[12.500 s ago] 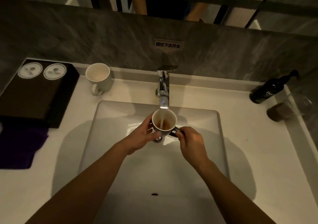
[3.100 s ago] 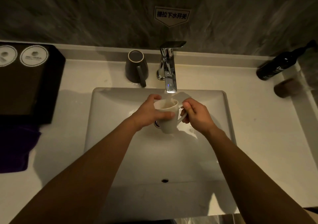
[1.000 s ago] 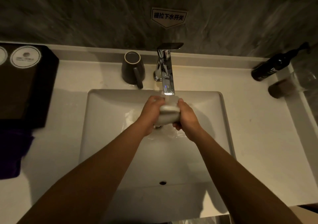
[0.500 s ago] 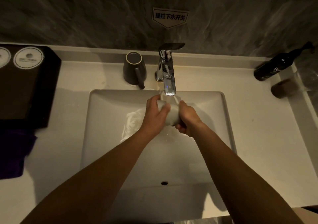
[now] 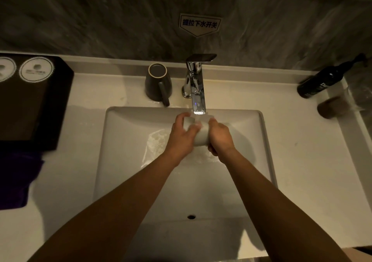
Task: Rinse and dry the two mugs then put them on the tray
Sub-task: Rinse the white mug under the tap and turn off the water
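White mug (image 5: 201,136) above pale countertop sink (image 5: 124,161)

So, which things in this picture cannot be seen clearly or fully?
All in the head view:
White mug: the left hand and right hand wrap around it, so its handle and inside are hidden.
Black tray: cut off by the left edge.
Purple cloth: cut off by the left edge and too dark for detail.
Black bottle: its label is too small to read.

A single head-worn view looks steeply down on the sink (image 5: 124,161); it faces the wall (image 5: 100,20); close in
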Available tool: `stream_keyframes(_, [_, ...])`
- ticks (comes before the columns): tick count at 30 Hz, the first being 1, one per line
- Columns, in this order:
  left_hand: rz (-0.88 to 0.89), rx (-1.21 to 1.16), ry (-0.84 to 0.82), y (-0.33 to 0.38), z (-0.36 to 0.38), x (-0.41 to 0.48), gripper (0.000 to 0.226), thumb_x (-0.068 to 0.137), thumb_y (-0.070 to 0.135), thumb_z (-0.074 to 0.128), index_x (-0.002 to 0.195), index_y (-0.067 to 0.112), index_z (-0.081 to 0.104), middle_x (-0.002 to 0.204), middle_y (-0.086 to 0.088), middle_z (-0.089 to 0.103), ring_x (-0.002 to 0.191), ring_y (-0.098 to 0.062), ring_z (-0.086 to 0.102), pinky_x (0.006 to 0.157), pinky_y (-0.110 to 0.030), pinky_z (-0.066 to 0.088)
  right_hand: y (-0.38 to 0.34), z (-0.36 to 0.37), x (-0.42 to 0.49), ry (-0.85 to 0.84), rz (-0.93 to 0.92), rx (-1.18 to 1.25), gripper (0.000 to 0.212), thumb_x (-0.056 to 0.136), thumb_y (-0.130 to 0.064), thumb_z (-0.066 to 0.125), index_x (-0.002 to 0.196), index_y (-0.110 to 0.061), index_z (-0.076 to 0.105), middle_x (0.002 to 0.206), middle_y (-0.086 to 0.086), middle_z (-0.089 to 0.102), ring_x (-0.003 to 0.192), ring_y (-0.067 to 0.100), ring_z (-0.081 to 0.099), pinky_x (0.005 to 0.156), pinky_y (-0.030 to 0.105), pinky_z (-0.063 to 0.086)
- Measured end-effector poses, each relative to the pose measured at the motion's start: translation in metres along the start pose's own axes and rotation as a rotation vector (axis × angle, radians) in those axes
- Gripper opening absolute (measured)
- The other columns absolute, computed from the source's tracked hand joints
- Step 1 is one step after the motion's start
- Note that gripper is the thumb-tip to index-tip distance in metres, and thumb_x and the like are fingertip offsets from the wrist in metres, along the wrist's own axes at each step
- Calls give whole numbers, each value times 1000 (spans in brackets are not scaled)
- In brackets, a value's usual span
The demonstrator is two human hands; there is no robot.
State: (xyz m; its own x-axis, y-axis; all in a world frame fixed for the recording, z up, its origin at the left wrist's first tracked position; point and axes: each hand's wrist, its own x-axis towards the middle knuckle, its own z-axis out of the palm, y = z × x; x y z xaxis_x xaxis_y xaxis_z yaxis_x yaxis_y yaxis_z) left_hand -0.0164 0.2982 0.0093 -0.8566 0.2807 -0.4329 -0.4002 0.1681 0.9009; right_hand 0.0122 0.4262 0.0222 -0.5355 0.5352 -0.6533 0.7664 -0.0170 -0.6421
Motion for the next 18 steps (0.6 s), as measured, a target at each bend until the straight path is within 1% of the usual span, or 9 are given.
stream_keyframes(2, [-105, -51, 14, 6, -1, 3, 36, 96, 47, 60, 130, 35, 51, 128, -7, 60, 99, -19, 63, 70, -32, 56, 4, 0, -7, 23, -138, -36, 61, 97, -62, 36, 113, -11, 64, 90, 18, 68, 53, 26, 62, 41, 24, 45])
stream_keyframes(4, [-260, -111, 8, 12, -2, 10, 41, 97, 57, 56, 130, 35, 50, 126, -7, 61, 102, -26, 65, 76, -42, 60, 10, 0, -15, 61, -265, -53, 60, 96, -66, 36, 114, -17, 65, 99, 9, 71, 80, 26, 69, 69, 34, 58])
stream_keyframes(5, [-330, -115, -6, 16, -2, 11, 44, 96, 61, 54, 131, 35, 50, 126, -6, 61, 104, -29, 66, 79, -47, 62, 13, 1, -16, 86, -292, -71, 60, 97, -67, 35, 113, -18, 66, 104, 7, 71, 92, 27, 68, 84, 39, 56])
stream_keyframes(7, [-378, -54, -48, 24, -4, 11, 48, 95, 62, 53, 135, 35, 48, 126, -4, 60, 107, -31, 65, 84, -51, 62, 13, 1, -14, 127, -239, -127, 68, 95, -69, 31, 112, -15, 69, 112, 9, 72, 104, 28, 64, 96, 42, 50])
stream_keyframes(8, [-358, -15, -64, 25, -5, 10, 52, 93, 61, 55, 137, 35, 48, 128, -5, 59, 108, -30, 64, 86, -50, 61, 11, 1, -12, 121, -179, -148, 75, 92, -73, 29, 111, -13, 70, 113, 12, 72, 102, 30, 64, 94, 42, 51])
stream_keyframes(10, [-239, 64, -90, 24, -8, 6, 66, 78, 66, 62, 137, 40, 46, 133, -6, 59, 112, -28, 63, 89, -48, 60, 5, -1, -8, 57, -7, -91, 80, 88, -77, 27, 106, -11, 69, 98, 15, 73, 77, 28, 65, 71, 34, 52])
stream_keyframes(13, [-109, 60, -86, 19, -8, -3, 57, 76, 57, 64, 128, 44, 47, 132, -6, 56, 112, -27, 62, 82, -43, 62, -5, -6, -16, -87, 164, -31, 66, 97, -69, 28, 94, -13, 62, 63, 9, 56, 46, 18, 46, 47, 23, 33])
stream_keyframes(15, [-96, 16, -32, 16, -7, -3, 43, 86, 46, 64, 125, 38, 50, 126, -6, 57, 103, -24, 63, 67, -35, 58, -5, -4, -15, -88, 86, -129, 70, 96, -71, 25, 96, -12, 64, 70, 10, 59, 55, 22, 52, 53, 27, 38])
stream_keyframes(18, [-200, -93, 29, 20, -5, -1, 29, 99, 46, 57, 122, 30, 53, 118, -6, 61, 94, -22, 64, 70, -37, 57, 0, -3, -19, 25, -228, -203, 67, 102, -63, 26, 112, -12, 67, 105, 11, 68, 95, 29, 63, 86, 38, 49])
